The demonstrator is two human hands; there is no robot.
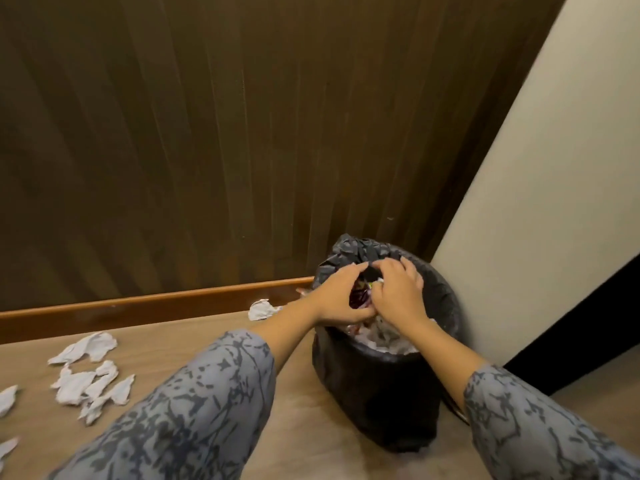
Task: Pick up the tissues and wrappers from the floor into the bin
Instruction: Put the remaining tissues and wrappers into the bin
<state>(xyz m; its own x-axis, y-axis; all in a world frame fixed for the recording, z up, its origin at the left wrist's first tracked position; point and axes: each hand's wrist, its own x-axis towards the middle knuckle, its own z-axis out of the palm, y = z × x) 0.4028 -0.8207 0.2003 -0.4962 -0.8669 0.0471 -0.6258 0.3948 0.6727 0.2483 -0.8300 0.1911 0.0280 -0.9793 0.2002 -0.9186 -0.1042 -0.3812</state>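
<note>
A black bin [374, 393] lined with a black bag stands on the floor in the corner. Both my hands are over its mouth. My left hand [341, 299] cups a dark red wrapper [360, 296] from the left. My right hand [398, 292] presses on the same bundle from the right, with a bit of white tissue [379, 281] showing between the fingers. White tissues and wrappers [384, 337] fill the bin below my hands. Several crumpled white tissues [86, 375] lie on the floor at the left, and one more tissue [262, 309] lies by the skirting.
A dark wood-panelled wall [207, 133] with an orange-brown skirting board [138, 304] runs behind the bin. A cream wall [540, 202] rises to the right of the bin, with a dark opening [588, 327] beside it. The floor [304, 410] is light wood.
</note>
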